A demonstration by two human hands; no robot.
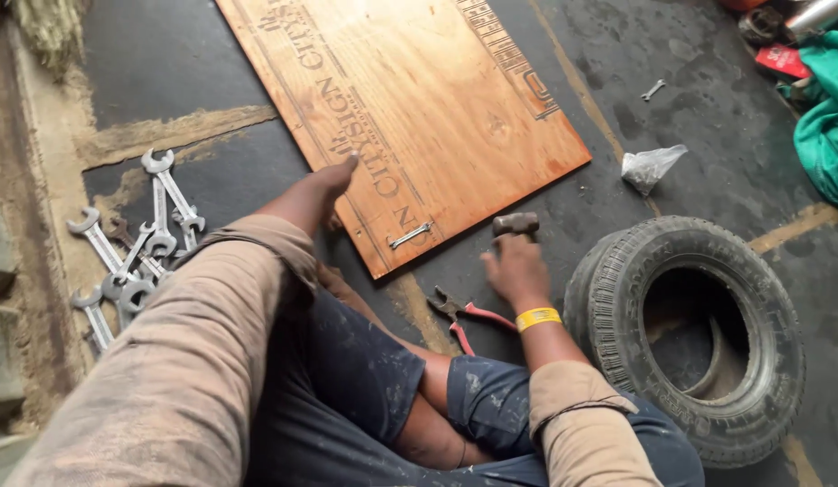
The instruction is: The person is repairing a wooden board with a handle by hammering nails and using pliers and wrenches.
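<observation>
Person seated on a dark floor. Left hand (333,176) rests flat, fingers together, on a plywood board (410,108). Right hand (514,269) wraps a hammer (515,224) (head just off the board's edge). Red pliers (464,316) lie beside, tyre (699,334) at right.

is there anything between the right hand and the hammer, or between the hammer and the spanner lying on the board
Nothing visible. The right hand is already at the hammer, fingers by its head. Between the hammer and the small spanner on the plywood board lies only bare floor and the board's edge. The red-handled pliers lie nearer the person, out of that path.
</observation>
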